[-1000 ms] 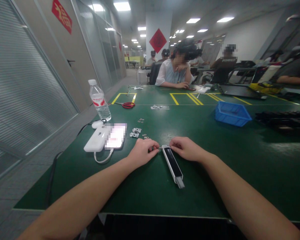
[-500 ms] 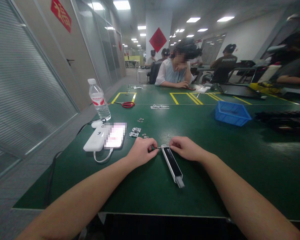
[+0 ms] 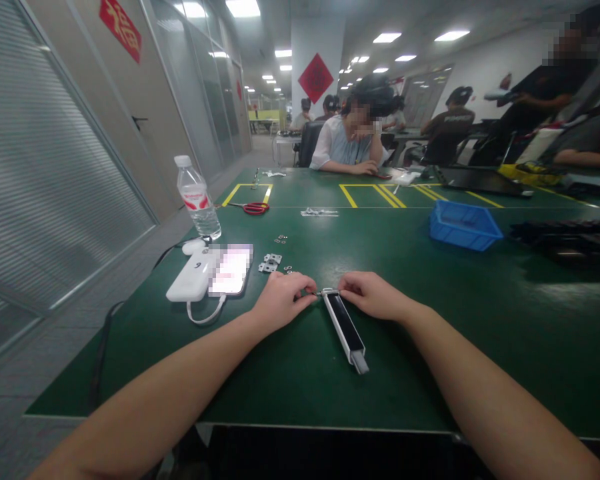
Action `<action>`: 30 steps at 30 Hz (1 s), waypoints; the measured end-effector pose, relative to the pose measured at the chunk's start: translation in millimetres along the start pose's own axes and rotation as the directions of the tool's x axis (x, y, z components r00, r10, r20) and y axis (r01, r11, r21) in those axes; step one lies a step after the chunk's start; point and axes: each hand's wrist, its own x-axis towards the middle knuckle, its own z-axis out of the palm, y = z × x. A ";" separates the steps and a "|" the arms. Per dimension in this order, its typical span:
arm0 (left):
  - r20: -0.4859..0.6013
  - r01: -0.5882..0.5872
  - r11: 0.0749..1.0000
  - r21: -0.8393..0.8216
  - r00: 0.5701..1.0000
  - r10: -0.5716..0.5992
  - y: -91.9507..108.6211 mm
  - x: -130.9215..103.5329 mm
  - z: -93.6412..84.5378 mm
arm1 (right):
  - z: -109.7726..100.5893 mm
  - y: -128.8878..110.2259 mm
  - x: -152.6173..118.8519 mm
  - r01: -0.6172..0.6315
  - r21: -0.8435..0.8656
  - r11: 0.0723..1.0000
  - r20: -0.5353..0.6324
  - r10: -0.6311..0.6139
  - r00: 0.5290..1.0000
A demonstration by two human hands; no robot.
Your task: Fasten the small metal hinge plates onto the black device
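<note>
A long white-framed device with a black face (image 3: 346,323) lies on the green table (image 3: 300,393), a grey tab sticking out at its near end. At its far end my left hand (image 3: 285,301) pinches a small thin metal piece, too small to identify, that reaches the device's left corner. My right hand (image 3: 373,295) has its fingers closed at the far right corner of the device, against its edge. Small metal brackets (image 3: 270,263) lie just beyond my left hand, with several tiny rings (image 3: 281,239) around them.
At the left are a water bottle (image 3: 199,200), a white power bank (image 3: 190,275) and a cabled phone (image 3: 231,270). Farther off lie red-handled scissors (image 3: 255,208) and a blue bin (image 3: 464,225). Across the table sits a person (image 3: 350,143).
My hands and the device have barely moved; the left fingertips shifted very slightly. At the back right, a standing person in dark clothes has come more fully into view.
</note>
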 end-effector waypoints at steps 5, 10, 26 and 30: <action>-0.011 0.005 1.000 0.017 1.000 -0.005 0.3 -0.8 0.1 | 0.8 0.3 -0.4 0.004 0.007 1.000 0.003 -0.004 1.000; -0.015 -0.013 1.000 0.004 1.000 0.013 1.0 -1.6 -0.5 | 1.6 0.9 -0.8 -0.006 0.012 1.000 0.004 0.006 1.000; 0.019 0.038 0.999 -0.010 0.999 -0.037 3.9 -1.0 -2.3 | 2.3 0.4 -0.1 0.001 0.008 1.000 -0.001 -0.001 1.000; 0.023 0.036 0.999 -0.008 0.999 -0.036 3.5 -0.7 -2.2 | 1.8 -0.9 -0.1 0.000 0.015 1.000 0.003 0.000 1.000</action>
